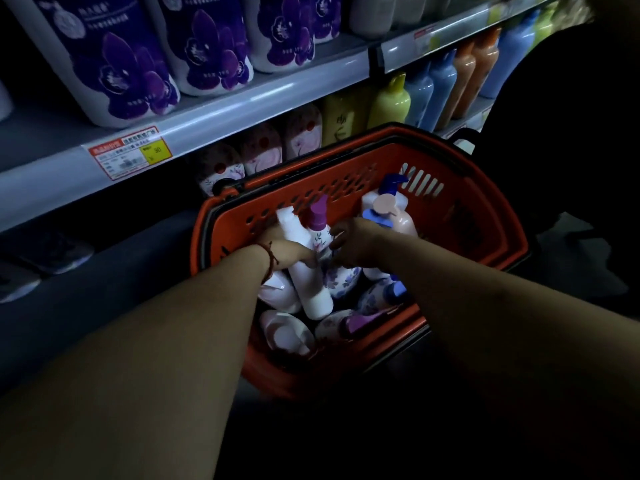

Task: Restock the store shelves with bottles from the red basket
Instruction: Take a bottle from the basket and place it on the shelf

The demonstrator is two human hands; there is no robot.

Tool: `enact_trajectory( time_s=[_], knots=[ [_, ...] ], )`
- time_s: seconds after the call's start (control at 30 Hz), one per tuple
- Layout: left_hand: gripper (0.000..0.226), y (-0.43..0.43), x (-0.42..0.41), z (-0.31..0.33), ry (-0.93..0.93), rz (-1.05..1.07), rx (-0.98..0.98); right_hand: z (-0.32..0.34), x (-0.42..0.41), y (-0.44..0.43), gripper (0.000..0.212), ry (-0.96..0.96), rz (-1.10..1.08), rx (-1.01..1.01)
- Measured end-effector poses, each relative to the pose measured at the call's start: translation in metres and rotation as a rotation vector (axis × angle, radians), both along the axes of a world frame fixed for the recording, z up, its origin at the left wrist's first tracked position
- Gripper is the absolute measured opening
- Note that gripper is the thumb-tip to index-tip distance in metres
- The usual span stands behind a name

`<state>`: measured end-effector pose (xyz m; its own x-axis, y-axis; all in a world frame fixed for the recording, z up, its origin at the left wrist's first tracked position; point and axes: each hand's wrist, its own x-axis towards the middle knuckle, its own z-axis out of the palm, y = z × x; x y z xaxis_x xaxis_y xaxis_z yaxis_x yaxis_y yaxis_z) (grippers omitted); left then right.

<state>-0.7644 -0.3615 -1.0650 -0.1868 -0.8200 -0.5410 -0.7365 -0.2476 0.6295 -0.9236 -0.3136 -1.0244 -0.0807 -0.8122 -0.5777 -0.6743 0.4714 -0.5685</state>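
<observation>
The red basket (460,216) stands in front of the shelves, filled with several bottles. Both my hands are inside it. My left hand (285,252), with a red cord at the wrist, is wrapped around a plain white bottle (310,285) that lies tilted with its cap toward the shelf. My right hand (353,242) grips a white floral bottle with a purple cap (318,225) beside it. A bottle with a blue pump (389,190) and a peach-capped bottle (398,216) stand at the basket's far right. More floral bottles lie under my hands.
The upper shelf (214,116) carries large white packs with purple flowers (121,64) and a price tag (130,152). On the lower shelf stand pink floral bottles (259,147), then yellow (389,102), blue and orange bottles (464,77) to the right. The scene is dim.
</observation>
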Motion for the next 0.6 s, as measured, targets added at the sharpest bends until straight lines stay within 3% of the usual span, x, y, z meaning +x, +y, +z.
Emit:
enact_trajectory(
  time_s=[0.13, 0.23, 0.3, 0.37, 0.5, 0.6],
  knots=[
    [0.079, 0.004, 0.011, 0.017, 0.165, -0.010, -0.078, 0.003, 0.002, 0.005, 0.047, -0.081, -0.060, 0.001],
    [0.052, 0.003, 0.023, 0.031, 0.277, 0.098, -0.054, 0.009, 0.001, 0.014, 0.045, -0.146, -0.103, -0.009],
    [0.049, 0.003, 0.033, 0.038, 0.319, 0.172, 0.002, 0.014, 0.001, 0.020, 0.048, -0.138, -0.116, -0.012],
    [0.058, 0.001, 0.040, 0.037, 0.290, 0.156, 0.029, 0.017, 0.001, 0.024, 0.050, -0.180, -0.136, 0.018],
    [0.056, 0.006, 0.038, 0.031, 0.211, 0.065, 0.032, 0.018, 0.003, 0.027, 0.062, -0.183, -0.122, 0.039],
    [0.036, 0.012, 0.024, 0.029, 0.129, -0.070, 0.040, 0.019, 0.004, 0.028, 0.060, -0.161, -0.093, 0.022]
  ],
)
